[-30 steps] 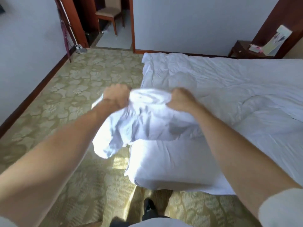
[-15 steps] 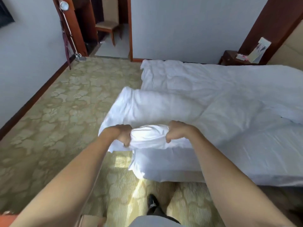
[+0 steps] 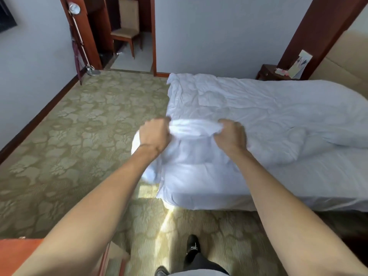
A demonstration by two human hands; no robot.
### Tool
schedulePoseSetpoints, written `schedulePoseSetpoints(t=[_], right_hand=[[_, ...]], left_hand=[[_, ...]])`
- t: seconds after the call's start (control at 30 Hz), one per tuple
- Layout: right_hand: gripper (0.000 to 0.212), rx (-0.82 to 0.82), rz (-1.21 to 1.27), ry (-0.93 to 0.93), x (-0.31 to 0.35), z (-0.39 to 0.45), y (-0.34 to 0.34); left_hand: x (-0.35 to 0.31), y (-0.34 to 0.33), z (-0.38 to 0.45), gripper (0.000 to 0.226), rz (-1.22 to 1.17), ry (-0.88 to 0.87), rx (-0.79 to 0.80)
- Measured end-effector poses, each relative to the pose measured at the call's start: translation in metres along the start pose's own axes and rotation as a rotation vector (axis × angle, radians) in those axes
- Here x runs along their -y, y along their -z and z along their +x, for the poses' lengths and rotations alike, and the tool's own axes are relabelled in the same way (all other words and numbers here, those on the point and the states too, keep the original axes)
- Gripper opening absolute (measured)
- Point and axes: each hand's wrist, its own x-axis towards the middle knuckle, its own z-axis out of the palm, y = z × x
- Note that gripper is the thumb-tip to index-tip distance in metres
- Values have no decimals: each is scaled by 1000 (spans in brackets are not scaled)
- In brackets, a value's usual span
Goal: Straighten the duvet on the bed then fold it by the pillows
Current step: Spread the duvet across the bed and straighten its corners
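Note:
A white, wrinkled duvet (image 3: 258, 116) covers the bed (image 3: 298, 198), which runs from the near left corner toward the right. I stand at the bed's near corner. My left hand (image 3: 154, 134) grips a bunched edge of the duvet at that corner, fingers curled into the cloth. My right hand (image 3: 231, 136) grips the same bunched edge a little to the right. The gathered corner is lifted above the mattress, and loose cloth hangs down beside the bed under my left wrist. No pillows are in view.
Patterned carpet (image 3: 79, 146) lies left of the bed. A dark nightstand (image 3: 268, 73) with papers stands at the far right. A doorway with a wooden chair (image 3: 125, 36) opens at the back. An orange-brown furniture edge (image 3: 18, 255) is at the lower left. My shoe (image 3: 192, 248) is below.
My hands pulled the duvet corner down and toward me, then raised it again away from me. The fold that flapped up over the corner has dropped flat.

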Motion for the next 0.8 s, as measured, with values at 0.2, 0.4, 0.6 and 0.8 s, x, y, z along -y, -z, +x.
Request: schedulePoseSetpoints(t=[0.2, 0.4, 0.6, 0.8], right_hand=[[9, -90, 31, 11, -29, -24, 6], [34, 1128, -229, 59, -51, -81, -48], [29, 776, -37, 99, -67, -73, -54], [28, 781, 114, 238, -79, -63, -50]], left_hand=[[-18, -15, -22, 37, 0, -130, -237], [22, -67, -98, 45, 139, 96, 1204], [10, -72, -89, 33, 117, 195, 674], [12, -76, -84, 44, 235, 190, 850]])
